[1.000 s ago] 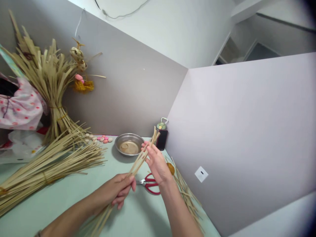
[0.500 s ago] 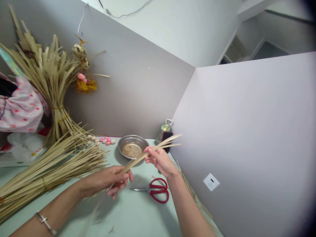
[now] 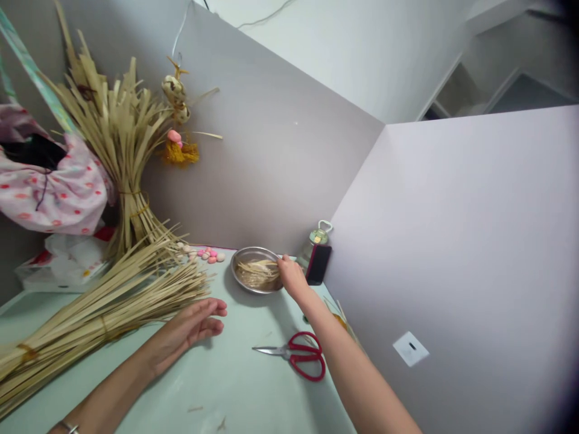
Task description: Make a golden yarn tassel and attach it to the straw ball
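My right hand (image 3: 292, 275) is closed on a few dry straw strips (image 3: 257, 268) at the right rim of a round metal bowl (image 3: 234, 274). The strips dip into the water in the bowl. Over the table, my left hand (image 3: 199, 319) is empty, its fingers loosely apart, beside the tips of a tied bundle of straw strips (image 3: 149, 301). Red-handled scissors (image 3: 292, 354) lie below the bowl, between my two forearms, with the blades pointing left.
A second tied straw bundle (image 3: 131, 157) stands against the partition at the left, near a dotted pink bag (image 3: 67, 193). Pink and beige pebble-like pieces (image 3: 210, 254) lie left of the bowl. A phone (image 3: 319, 264) leans on a green bottle (image 3: 316, 239) in the corner.
My right hand has brought the strips down into the bowl's water. My left hand has let go of them and moved slightly left. The view has shifted a little to the left.
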`<action>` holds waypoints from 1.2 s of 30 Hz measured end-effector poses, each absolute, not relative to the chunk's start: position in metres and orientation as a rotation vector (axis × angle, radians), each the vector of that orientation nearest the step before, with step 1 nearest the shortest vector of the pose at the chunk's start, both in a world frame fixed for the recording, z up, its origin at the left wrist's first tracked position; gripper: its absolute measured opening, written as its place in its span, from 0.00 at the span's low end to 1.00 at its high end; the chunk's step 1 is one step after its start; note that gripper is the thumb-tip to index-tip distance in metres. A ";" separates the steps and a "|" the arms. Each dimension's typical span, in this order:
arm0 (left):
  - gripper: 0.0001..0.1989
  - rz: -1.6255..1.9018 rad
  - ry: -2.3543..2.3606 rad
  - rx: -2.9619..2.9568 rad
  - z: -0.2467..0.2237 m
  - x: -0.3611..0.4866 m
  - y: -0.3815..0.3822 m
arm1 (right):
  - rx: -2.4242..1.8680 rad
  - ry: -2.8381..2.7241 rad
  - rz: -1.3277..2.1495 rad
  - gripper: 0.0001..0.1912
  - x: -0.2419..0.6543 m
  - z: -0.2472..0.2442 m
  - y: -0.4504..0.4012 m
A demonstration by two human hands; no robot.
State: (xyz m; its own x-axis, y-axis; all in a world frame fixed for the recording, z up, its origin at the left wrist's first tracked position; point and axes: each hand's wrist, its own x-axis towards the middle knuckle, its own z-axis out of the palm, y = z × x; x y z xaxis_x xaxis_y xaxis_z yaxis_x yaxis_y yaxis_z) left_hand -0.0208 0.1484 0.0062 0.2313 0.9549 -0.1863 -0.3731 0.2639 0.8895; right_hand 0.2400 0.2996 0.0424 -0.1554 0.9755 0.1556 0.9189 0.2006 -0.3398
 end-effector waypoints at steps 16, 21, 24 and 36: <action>0.17 1.026 0.844 0.896 -0.011 -0.024 0.151 | -1.663 -2.219 0.355 0.18 0.213 0.036 0.318; 0.16 1.022 0.832 0.909 -0.013 -0.025 0.150 | -1.637 -2.109 0.452 0.16 0.216 0.034 0.321; 0.15 1.020 0.826 0.916 -0.016 -0.025 0.151 | -1.645 -2.033 0.471 0.16 0.222 0.037 0.323; 0.15 1.030 0.827 0.900 -0.020 -0.026 0.153 | -1.469 -1.351 0.502 0.08 0.289 0.093 0.333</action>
State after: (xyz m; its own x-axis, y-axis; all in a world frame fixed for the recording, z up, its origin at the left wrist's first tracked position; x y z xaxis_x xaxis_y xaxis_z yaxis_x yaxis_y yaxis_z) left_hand -0.0256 0.1532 -0.0196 0.2983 0.9434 -0.1447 -0.3447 0.2479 0.9054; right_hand 0.2892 0.3330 0.0929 0.2799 0.9034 0.3248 0.4728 0.1647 -0.8657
